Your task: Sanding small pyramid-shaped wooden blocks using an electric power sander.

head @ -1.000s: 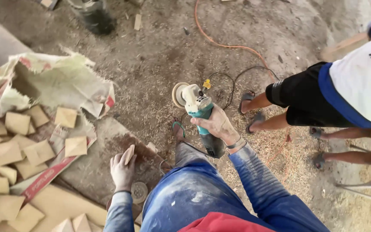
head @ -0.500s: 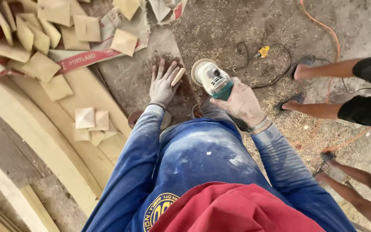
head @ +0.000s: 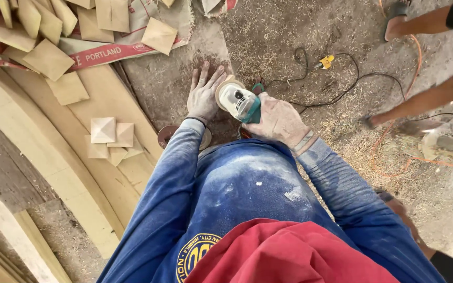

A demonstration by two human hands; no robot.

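Observation:
My right hand (head: pixel 278 120) grips a teal and white angle grinder (head: pixel 238 100) with its disc pointing away from me. My left hand (head: pixel 203 94) lies just left of the disc, fingers spread and pressed on something on the dusty floor; what lies under the palm is hidden. Both of my arms wear dusty blue sleeves. The grinder's black cord (head: pixel 336 97) runs off to the right across the sawdust.
Small square wooden blocks (head: pixel 107 137) lie on curved wooden boards (head: pixel 53 152) at the left, more blocks (head: pixel 48 57) on a paper sack at top left. Another person's bare legs (head: pixel 420 99) stand at right by an orange cable (head: pixel 394 157). A round disc (head: pixel 166 135) lies near my left wrist.
The view has swung down and closer. My right hand has brought the grinder in beside my left hand, which stays pressed on the floor.

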